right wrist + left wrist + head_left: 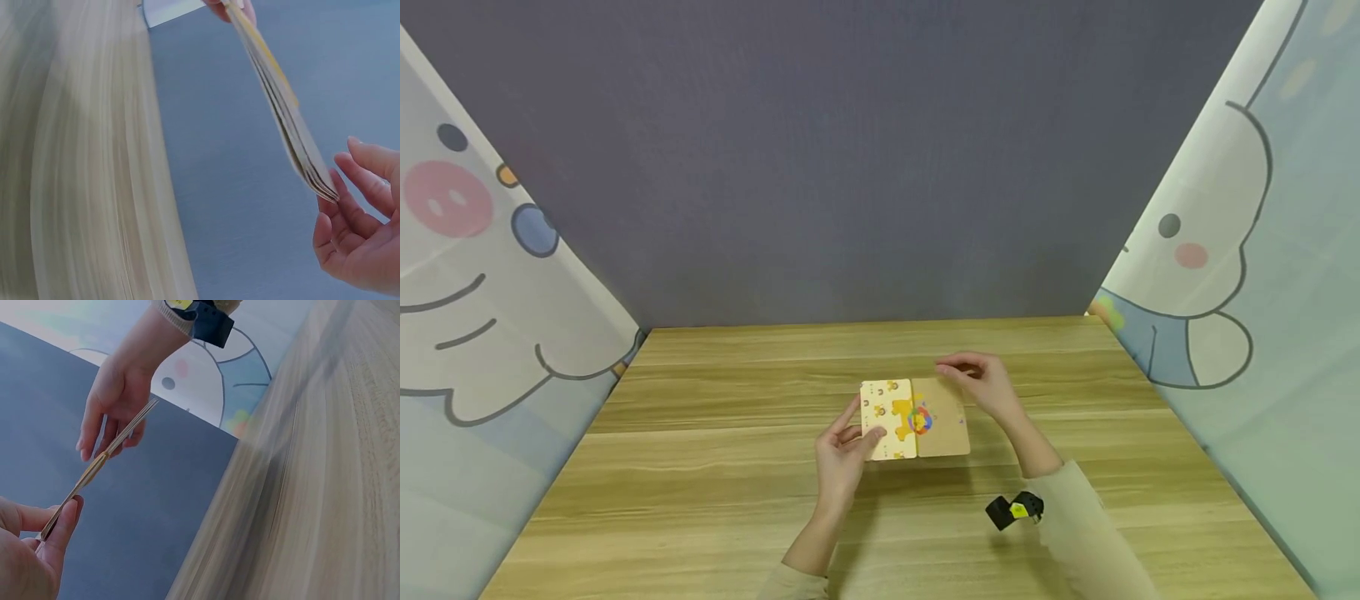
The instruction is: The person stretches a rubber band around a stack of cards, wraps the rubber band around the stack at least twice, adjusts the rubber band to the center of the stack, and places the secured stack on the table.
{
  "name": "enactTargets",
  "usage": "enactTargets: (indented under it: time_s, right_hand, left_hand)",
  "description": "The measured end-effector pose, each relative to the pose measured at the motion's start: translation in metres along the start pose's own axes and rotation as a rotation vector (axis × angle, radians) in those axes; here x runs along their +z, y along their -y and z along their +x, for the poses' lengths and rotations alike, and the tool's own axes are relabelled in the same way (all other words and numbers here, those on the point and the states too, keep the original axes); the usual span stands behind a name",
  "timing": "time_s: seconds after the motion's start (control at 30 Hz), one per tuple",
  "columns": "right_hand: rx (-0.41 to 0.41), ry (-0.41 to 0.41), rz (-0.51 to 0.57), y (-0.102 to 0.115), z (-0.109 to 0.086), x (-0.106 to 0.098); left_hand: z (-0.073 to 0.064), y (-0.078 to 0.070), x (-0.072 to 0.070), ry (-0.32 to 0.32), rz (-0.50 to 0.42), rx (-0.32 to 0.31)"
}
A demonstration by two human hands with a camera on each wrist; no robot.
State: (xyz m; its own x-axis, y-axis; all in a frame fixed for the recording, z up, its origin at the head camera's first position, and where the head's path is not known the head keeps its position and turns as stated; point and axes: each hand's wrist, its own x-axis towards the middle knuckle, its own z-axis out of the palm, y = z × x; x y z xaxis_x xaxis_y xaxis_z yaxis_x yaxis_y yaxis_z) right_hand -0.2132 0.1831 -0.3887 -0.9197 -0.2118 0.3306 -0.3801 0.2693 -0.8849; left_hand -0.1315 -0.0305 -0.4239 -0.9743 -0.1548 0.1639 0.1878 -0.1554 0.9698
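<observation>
A small board book [946, 435] lies spread in the air above the table, its left page cream with little printed animals and its right page tan. At its middle sits a yellow lion figure [921, 422] with a colourful mane. My left hand [838, 465] grips the left page, thumb on the front and fingers behind. At the upper right corner is my right hand [991, 387], its fingers loosely bent. The right wrist view shows the fingertips of this hand [369, 219] behind the stacked page edges [300, 140], with the thumb standing apart from them.
Below the book stretches a wood-grain table [722, 500]. A dark grey panel [865, 167] rises along its back edge. Cartoon-printed curtains [1240, 433] hang on both sides. A black strap device with a yellow mark [1017, 510] sits at the right sleeve [1082, 525].
</observation>
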Motion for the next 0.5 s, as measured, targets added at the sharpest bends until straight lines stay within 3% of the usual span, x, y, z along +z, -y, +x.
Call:
enactTargets:
  time_s: [0.1, 0.33, 0.5]
  right_hand:
    - [0.021, -0.039, 0.028, 0.001, -0.005, -0.001]
    - [0.086, -0.168, 0.141, 0.006, -0.019, -0.002]
    - [0.158, -0.250, 0.186, 0.003, -0.029, 0.000]
  left_hand:
    - [0.003, 0.008, -0.003, -0.008, -0.012, -0.005]
    - [0.001, -0.001, -0.003, -0.008, 0.006, 0.011]
    - [0.006, 0.008, -0.005, -0.026, 0.005, 0.018]
